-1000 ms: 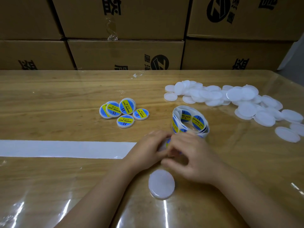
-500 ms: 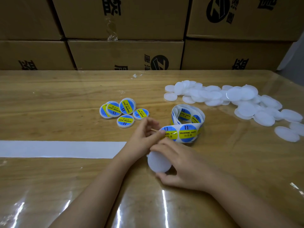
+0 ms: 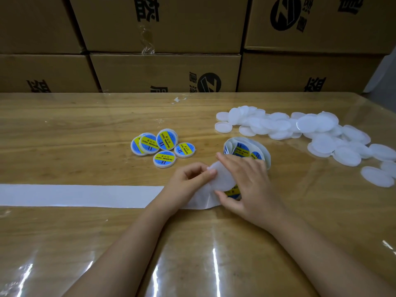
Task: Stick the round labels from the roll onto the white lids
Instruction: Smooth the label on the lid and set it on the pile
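left hand [image 3: 188,179] pinches the edge of a lid [image 3: 222,179], right hand [image 3: 250,183] grips it; labels [image 3: 242,150] on the roll [image 3: 267,160] read "soldering paste".

Dim warm light, glare streaks on near table [image 3: 214,264], wide-angle edge bowing

"SOLDERING PASTE" is printed in black on the yellow band of each of the labelled lids [image 3: 164,139] on the counter [image 3: 64,136], with a "II" mark beside it. The same words are partly legible on the labels of the roll [image 3: 242,149]. Black Chinese characters and a round logo [image 3: 209,82] are printed on the cardboard boxes [image 3: 150,71].
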